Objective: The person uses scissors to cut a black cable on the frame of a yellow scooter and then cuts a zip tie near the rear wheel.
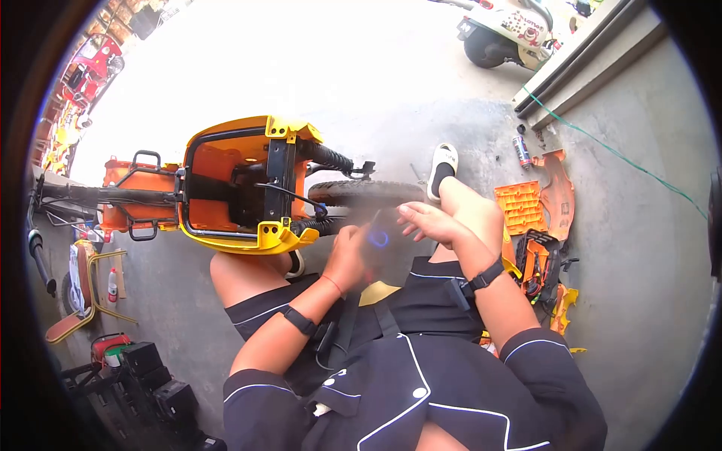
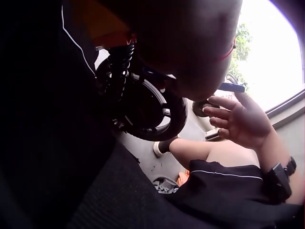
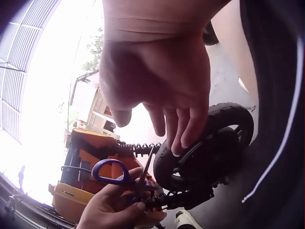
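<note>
My left hand [image 1: 347,254] holds a pair of scissors [image 3: 113,172] with blue handles. In the right wrist view a blue loop stands out beside the fingers and a thin blade points up; the head view blurs them. My right hand [image 1: 435,224] is held just to the right of the scissors, its fingers loosely extended and nothing in them. In the left wrist view its palm [image 2: 248,123] faces the camera, near the blue handle [image 2: 232,87]. Beyond both hands is a black-tyred wheel [image 1: 357,193] on a yellow and orange scooter frame [image 1: 248,244], with spring shocks beside it.
Orange and black plastic parts [image 1: 519,207] lie on the floor at right, near a can [image 1: 521,152]. A green cord [image 1: 609,141] crosses there. At left are a chair [image 1: 71,325], a bottle [image 1: 113,286] and black boxes [image 1: 147,368]. A white scooter [image 1: 511,34] stands far back.
</note>
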{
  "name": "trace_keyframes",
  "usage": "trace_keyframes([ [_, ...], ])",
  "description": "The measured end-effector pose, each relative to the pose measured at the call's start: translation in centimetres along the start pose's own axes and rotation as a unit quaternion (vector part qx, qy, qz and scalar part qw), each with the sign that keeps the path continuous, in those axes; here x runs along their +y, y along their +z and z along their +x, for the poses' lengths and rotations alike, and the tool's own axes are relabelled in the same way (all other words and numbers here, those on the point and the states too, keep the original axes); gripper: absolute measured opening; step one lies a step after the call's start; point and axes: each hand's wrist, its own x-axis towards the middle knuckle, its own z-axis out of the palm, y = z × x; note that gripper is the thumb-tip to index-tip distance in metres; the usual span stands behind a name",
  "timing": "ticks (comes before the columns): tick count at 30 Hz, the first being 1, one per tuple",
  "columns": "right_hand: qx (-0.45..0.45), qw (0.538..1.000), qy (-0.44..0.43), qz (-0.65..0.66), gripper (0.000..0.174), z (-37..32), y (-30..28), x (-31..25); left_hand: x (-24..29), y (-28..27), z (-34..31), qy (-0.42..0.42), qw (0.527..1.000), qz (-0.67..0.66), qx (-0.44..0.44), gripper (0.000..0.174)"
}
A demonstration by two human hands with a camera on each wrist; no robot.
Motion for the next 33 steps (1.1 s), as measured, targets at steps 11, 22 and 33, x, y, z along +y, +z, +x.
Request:
trace_keyframes([
  [11,0.056,0.986,-0.065,0.141,0.031,-0.7,6.8,4.2,1.7,-0.7,0.7,0.09,0.989,-0.072,0.093,0.059],
  [22,-0.006,0.988,-0.112,-0.102,0.038,-5.4,5.6,-2.4,1.1,-1.6,0.6,0.027,0.984,-0.123,0.126,0.057],
  [33,-0.041,0.97,-0.154,-0.182,0.032,-3.2,5.8,-4.5,1.3,-0.2,1.3,-0.059,0.984,-0.113,0.127,0.053],
])
